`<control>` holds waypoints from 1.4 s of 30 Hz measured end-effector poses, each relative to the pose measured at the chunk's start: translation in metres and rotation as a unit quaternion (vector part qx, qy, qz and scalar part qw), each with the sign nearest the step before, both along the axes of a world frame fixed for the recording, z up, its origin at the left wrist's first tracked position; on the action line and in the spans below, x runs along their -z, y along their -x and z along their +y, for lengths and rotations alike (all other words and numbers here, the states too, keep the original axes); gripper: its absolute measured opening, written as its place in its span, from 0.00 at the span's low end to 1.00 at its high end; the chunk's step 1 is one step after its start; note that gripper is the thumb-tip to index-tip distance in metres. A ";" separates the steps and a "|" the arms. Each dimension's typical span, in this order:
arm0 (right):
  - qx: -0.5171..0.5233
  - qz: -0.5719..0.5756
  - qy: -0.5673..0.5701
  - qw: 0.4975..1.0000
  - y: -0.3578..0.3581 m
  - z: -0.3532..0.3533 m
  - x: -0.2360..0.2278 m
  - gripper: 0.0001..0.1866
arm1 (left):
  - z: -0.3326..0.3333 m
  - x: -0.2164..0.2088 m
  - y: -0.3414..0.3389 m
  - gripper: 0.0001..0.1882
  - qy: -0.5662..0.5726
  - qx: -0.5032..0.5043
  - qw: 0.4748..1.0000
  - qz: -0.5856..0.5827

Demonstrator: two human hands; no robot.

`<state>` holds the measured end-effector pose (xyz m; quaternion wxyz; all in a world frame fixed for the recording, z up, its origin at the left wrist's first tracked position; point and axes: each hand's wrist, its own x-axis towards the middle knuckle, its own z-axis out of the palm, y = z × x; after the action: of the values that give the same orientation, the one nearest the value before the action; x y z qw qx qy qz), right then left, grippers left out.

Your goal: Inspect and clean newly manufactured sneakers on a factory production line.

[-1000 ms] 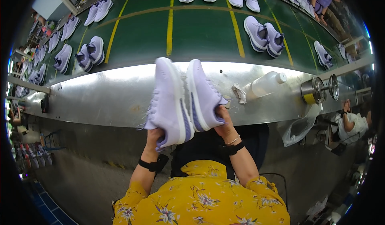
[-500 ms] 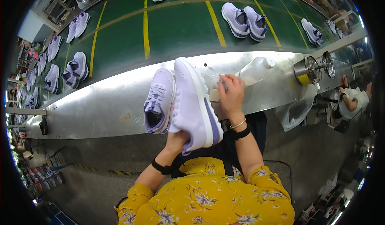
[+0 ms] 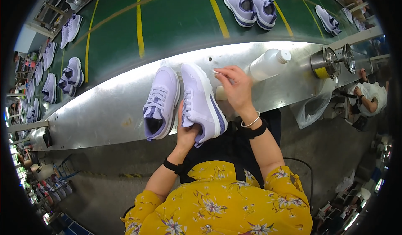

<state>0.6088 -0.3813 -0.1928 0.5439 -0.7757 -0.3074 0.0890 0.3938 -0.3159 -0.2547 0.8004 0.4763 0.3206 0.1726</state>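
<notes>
A pale lilac sneaker [image 3: 197,95] with a white sole and purple heel section is in my left hand [image 3: 186,135], whose fingers are wrapped round its heel end. Just left of it, close alongside, lies a matching sneaker [image 3: 160,97] with its toe toward the belt. My right hand [image 3: 238,88] hovers over the metal bench, to the right of the held sneaker. Thumb and fingertips are drawn together there around something small and pale, too small to name. Beneath that hand, a small cream block [image 3: 221,93] sits on the bench, partly covered.
A translucent white bottle [image 3: 266,66] lies tilted at the right, beside a round metal pot [image 3: 325,65]. A clear plastic bag [image 3: 312,109] hangs off the bench edge. Beyond the bench, a green conveyor belt [image 3: 180,30] carries several lilac sneakers. Another person [image 3: 370,101] sits far right.
My right hand has moved left, nearer the held sneaker, its fingertips now pinched. The held sneaker has turned slightly, showing more of its laces. Sneakers on the belt appear shifted as the view moved.
</notes>
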 end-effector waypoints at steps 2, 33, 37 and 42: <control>-0.005 -0.011 -0.047 0.999 0.013 0.011 -0.007 0.10 | 0.002 -0.003 -0.005 0.50 -0.018 0.008 1.000 -0.019; -0.019 -0.155 -0.001 0.988 0.030 0.018 0.010 0.06 | 0.007 0.006 -0.008 0.47 -0.057 0.037 0.998 -0.007; -0.013 -0.126 -0.015 0.992 0.036 0.005 0.009 0.06 | 0.005 0.003 -0.012 0.47 -0.056 0.036 0.998 -0.012; 0.000 -0.155 -0.025 0.988 0.012 0.038 0.009 0.07 | 0.008 -0.003 -0.016 0.46 -0.020 0.041 0.999 -0.006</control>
<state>0.5970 -0.3432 -0.2017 0.5087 -0.7665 -0.3900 -0.0405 0.4094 -0.3083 -0.2520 0.7994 0.5035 0.2921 0.1487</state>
